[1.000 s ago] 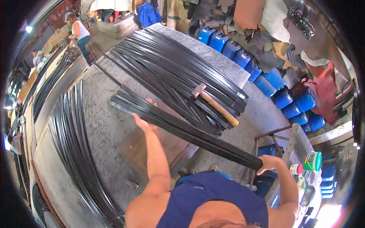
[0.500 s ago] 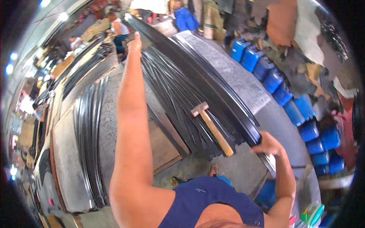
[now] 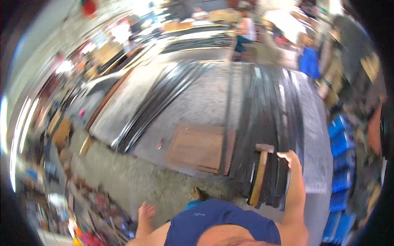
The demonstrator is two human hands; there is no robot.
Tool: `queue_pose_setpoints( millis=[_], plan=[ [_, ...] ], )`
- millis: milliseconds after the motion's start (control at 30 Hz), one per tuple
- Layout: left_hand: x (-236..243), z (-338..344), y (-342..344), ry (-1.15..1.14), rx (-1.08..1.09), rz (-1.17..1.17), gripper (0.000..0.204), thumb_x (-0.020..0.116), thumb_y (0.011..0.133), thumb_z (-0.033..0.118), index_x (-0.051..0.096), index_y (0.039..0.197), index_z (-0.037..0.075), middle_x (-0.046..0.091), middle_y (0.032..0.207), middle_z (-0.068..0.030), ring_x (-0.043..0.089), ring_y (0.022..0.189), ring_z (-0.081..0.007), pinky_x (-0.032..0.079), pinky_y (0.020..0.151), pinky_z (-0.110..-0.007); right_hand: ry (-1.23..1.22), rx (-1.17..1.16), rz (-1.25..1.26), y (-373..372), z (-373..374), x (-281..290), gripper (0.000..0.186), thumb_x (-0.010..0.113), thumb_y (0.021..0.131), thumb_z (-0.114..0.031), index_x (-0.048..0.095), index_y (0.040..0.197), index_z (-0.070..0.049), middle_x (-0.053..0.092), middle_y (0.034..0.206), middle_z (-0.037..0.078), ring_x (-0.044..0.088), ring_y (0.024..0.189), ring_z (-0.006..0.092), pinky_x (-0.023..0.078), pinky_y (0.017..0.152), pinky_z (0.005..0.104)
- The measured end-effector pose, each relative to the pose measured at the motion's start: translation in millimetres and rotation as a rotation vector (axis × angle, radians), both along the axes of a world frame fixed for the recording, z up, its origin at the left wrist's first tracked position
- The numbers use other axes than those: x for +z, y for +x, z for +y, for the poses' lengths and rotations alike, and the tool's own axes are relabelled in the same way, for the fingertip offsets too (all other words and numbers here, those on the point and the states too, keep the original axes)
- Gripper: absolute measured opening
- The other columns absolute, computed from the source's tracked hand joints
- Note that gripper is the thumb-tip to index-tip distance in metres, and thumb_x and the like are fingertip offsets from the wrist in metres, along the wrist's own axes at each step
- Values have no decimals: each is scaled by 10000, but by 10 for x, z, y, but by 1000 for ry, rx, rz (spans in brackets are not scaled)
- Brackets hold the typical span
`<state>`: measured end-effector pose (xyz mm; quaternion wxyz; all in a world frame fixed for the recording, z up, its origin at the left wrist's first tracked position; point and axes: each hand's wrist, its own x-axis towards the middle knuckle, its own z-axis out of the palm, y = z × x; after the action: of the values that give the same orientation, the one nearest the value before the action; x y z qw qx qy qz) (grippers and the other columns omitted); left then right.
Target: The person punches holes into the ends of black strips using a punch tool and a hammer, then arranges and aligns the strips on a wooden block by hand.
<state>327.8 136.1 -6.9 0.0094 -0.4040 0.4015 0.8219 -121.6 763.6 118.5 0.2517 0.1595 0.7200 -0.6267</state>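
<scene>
My left hand (image 3: 146, 211) is held low by my left side, above the floor, open with the fingers apart and nothing in it. My right hand (image 3: 290, 158) is over the long black strips (image 3: 262, 110) at the right of the table, just right of the hammer's head. Its fingers point left and look stretched out, though blur softens them; I see nothing held. The hammer (image 3: 260, 174), with a block-shaped metal head and a wooden handle, lies on the strips, its handle toward me.
A second bundle of black strips (image 3: 154, 108) lies on the grey table (image 3: 205, 98) to the left. Brown boards (image 3: 196, 146) rest near its front edge. Blue containers (image 3: 341, 153) line the right side. Another person (image 3: 247, 30) is at the far side. Clutter (image 3: 98, 213) covers the lower left.
The view has swung left. My left hand has come back from far over the strips to my side. My right hand has shifted from the strips' near right edge to beside the hammer head.
</scene>
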Motion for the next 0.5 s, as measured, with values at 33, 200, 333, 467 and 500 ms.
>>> queue_pose_setpoints(
  millis=[33, 200, 333, 467, 500],
  plan=[
    [-304, -33, 818, -105, -33, -42, 505, 490, 922, 347, 377, 1310, 45, 418, 1334, -197, 479, 1155, -394, 431, 894, -548, 24, -93, 169, -53, 79, -299, 482, 796, 635, -120, 594, 1033, 61, 649, 935, 138, 615, 805, 245, 470, 727, 383],
    [-914, 237, 1074, -612, -269, -300, 466, 531, 879, 391, 493, 1178, 37, 526, 1157, -188, 544, 1051, -347, 454, 855, -477, 544, -138, 570, -80, 555, -930, 561, 763, 592, -73, 542, 1081, 93, 645, 905, 145, 610, 805, 221, 479, 756, 353],
    [-767, 320, 876, -937, -558, -678, 458, 565, 844, 427, 586, 1071, 30, 613, 1015, -181, 595, 967, -309, 472, 823, -420, 1139, -91, 801, 377, -138, -542, 519, 765, 668, -210, 566, 1056, 71, 623, 972, 212, 611, 854, 344, 482, 812, 423],
    [176, 83, -359, -1522, -251, -275, 387, 580, 831, 379, 608, 966, 17, 625, 896, -202, 593, 844, -377, 481, 741, -428, 1366, -238, 787, 849, 152, -698, 530, 701, 760, -324, 553, 1118, 37, 587, 1066, 219, 544, 987, 381, 453, 856, 454],
    [1038, 114, -804, -1441, -87, -56, 343, 565, 838, 290, 590, 1018, 0, 621, 928, -202, 594, 880, -359, 477, 773, -398, 1334, -264, 689, 992, 341, -825, 551, 686, 781, -331, 529, 1176, 19, 573, 1105, 199, 502, 1084, 369, 436, 885, 454]
  ],
)
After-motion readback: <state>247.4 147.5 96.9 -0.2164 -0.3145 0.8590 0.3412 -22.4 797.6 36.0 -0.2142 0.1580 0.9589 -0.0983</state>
